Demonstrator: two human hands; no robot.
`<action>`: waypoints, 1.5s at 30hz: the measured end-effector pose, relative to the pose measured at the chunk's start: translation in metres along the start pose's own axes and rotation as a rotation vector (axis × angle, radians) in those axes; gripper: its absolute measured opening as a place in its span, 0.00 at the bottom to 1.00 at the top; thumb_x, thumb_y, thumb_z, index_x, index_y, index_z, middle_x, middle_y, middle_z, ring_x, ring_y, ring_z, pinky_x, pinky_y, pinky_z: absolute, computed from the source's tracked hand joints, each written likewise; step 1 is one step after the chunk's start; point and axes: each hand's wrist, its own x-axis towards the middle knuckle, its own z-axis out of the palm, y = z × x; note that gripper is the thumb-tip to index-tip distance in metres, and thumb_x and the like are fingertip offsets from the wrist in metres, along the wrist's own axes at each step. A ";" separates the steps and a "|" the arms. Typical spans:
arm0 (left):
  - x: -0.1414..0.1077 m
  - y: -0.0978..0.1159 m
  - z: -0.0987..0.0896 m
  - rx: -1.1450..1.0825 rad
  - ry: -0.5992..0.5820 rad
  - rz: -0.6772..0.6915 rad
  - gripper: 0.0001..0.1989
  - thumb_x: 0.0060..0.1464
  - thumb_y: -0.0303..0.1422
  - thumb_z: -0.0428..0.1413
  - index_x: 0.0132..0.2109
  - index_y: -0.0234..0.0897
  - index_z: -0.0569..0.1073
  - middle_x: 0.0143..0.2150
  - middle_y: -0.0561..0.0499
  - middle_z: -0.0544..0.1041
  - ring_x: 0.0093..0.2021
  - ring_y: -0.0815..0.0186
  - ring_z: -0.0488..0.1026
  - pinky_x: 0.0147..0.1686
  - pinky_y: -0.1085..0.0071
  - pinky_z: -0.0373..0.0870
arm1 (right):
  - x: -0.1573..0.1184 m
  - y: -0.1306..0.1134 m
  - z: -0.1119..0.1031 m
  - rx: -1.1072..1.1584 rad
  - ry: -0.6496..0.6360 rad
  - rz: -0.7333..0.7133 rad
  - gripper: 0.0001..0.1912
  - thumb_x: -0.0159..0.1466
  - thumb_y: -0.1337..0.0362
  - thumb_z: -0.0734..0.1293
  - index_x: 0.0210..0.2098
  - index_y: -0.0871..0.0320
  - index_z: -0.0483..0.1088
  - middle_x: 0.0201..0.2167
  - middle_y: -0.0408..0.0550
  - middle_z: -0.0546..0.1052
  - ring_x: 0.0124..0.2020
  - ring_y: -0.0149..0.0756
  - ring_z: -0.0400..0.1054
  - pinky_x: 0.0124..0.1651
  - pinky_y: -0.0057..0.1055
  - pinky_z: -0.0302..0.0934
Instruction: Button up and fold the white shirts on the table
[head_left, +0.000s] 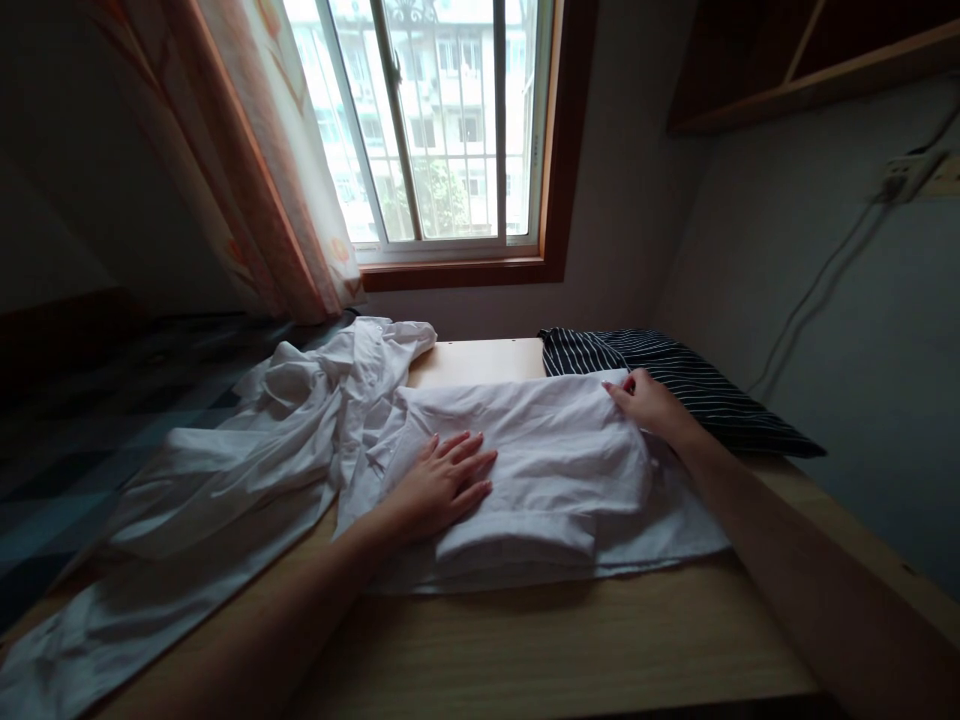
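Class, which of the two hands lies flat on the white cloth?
The left hand, spread open; the right hand pinches the white cloth at its edge, near the striped black fabric.

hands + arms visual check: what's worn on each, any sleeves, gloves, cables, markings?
Both are bare. Left hand: five slender fingers, no glove, ring or marking visible. Right hand: likewise no glove or ring visible, though its fingers are partly hidden. Left forearm and right forearm: slim, with no sleeve, watch or cable in view.
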 end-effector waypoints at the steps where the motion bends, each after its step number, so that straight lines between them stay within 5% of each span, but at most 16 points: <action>1: 0.000 -0.001 0.001 0.006 0.013 0.007 0.28 0.67 0.52 0.44 0.68 0.50 0.64 0.73 0.48 0.59 0.73 0.54 0.53 0.70 0.46 0.44 | 0.000 -0.002 0.004 -0.069 0.024 -0.023 0.15 0.67 0.51 0.65 0.41 0.57 0.66 0.33 0.52 0.78 0.33 0.41 0.72 0.33 0.30 0.58; 6: -0.002 -0.001 0.003 0.030 0.055 -0.021 0.31 0.66 0.52 0.46 0.71 0.49 0.58 0.76 0.46 0.51 0.74 0.53 0.47 0.71 0.47 0.43 | -0.007 -0.009 0.010 -0.169 0.079 -0.146 0.14 0.68 0.63 0.61 0.52 0.57 0.67 0.38 0.52 0.79 0.37 0.43 0.72 0.36 0.31 0.57; 10: -0.003 0.006 0.000 0.051 -0.004 -0.153 0.35 0.63 0.57 0.45 0.71 0.49 0.58 0.75 0.45 0.51 0.74 0.47 0.46 0.70 0.41 0.39 | -0.011 -0.008 0.009 -0.180 0.136 -0.257 0.18 0.69 0.64 0.57 0.52 0.53 0.73 0.49 0.53 0.77 0.42 0.43 0.73 0.39 0.32 0.60; 16: -0.007 0.019 -0.001 0.044 -0.042 -0.220 0.39 0.61 0.61 0.42 0.71 0.48 0.57 0.75 0.43 0.53 0.74 0.45 0.46 0.69 0.39 0.38 | -0.014 -0.003 0.022 -0.378 -0.074 -0.213 0.22 0.71 0.62 0.54 0.57 0.50 0.74 0.50 0.54 0.78 0.45 0.45 0.74 0.41 0.34 0.62; 22: -0.016 0.032 -0.004 0.037 -0.094 -0.234 0.42 0.59 0.63 0.41 0.72 0.46 0.56 0.75 0.41 0.50 0.74 0.41 0.45 0.66 0.34 0.41 | -0.021 -0.007 0.019 -0.469 -0.083 -0.221 0.23 0.72 0.63 0.52 0.56 0.52 0.75 0.48 0.59 0.78 0.45 0.49 0.74 0.43 0.38 0.63; 26: -0.009 0.027 -0.020 0.034 -0.052 -0.259 0.38 0.60 0.62 0.42 0.65 0.43 0.69 0.69 0.41 0.65 0.68 0.44 0.60 0.64 0.44 0.57 | -0.032 -0.017 0.014 -0.566 0.042 -0.260 0.21 0.71 0.63 0.56 0.56 0.58 0.74 0.51 0.65 0.74 0.50 0.54 0.69 0.49 0.44 0.60; 29: 0.011 0.012 -0.029 0.050 0.139 -0.270 0.28 0.68 0.50 0.39 0.58 0.41 0.75 0.60 0.44 0.75 0.62 0.55 0.70 0.62 0.57 0.64 | -0.040 -0.036 0.016 -0.551 0.122 -0.388 0.22 0.70 0.61 0.58 0.60 0.58 0.70 0.57 0.65 0.71 0.57 0.58 0.62 0.57 0.51 0.54; 32: 0.034 -0.001 -0.023 0.129 0.222 -0.273 0.24 0.68 0.41 0.43 0.63 0.37 0.70 0.67 0.42 0.68 0.69 0.54 0.60 0.68 0.57 0.56 | -0.044 -0.065 0.031 -0.449 0.020 -0.545 0.23 0.72 0.59 0.57 0.61 0.57 0.69 0.64 0.60 0.67 0.66 0.54 0.55 0.66 0.50 0.45; 36: 0.050 -0.006 -0.003 0.097 0.122 -0.241 0.30 0.66 0.47 0.46 0.69 0.38 0.63 0.73 0.44 0.58 0.74 0.51 0.48 0.72 0.53 0.43 | -0.045 -0.101 0.067 -0.299 -0.238 -0.777 0.27 0.73 0.52 0.54 0.69 0.48 0.59 0.73 0.48 0.53 0.74 0.46 0.42 0.71 0.46 0.38; 41: 0.053 -0.006 0.005 0.062 0.051 -0.297 0.36 0.62 0.58 0.43 0.71 0.47 0.59 0.75 0.46 0.53 0.74 0.49 0.47 0.70 0.42 0.40 | -0.048 -0.109 0.102 -0.222 -0.322 -0.667 0.31 0.74 0.49 0.48 0.72 0.52 0.54 0.74 0.50 0.50 0.74 0.43 0.40 0.72 0.52 0.32; 45: 0.055 -0.011 0.002 0.043 0.004 -0.317 0.37 0.62 0.60 0.40 0.71 0.47 0.58 0.76 0.45 0.49 0.75 0.48 0.44 0.68 0.38 0.38 | -0.050 -0.103 0.107 -0.209 -0.323 -0.602 0.31 0.74 0.47 0.46 0.72 0.49 0.53 0.74 0.48 0.48 0.75 0.44 0.39 0.71 0.61 0.26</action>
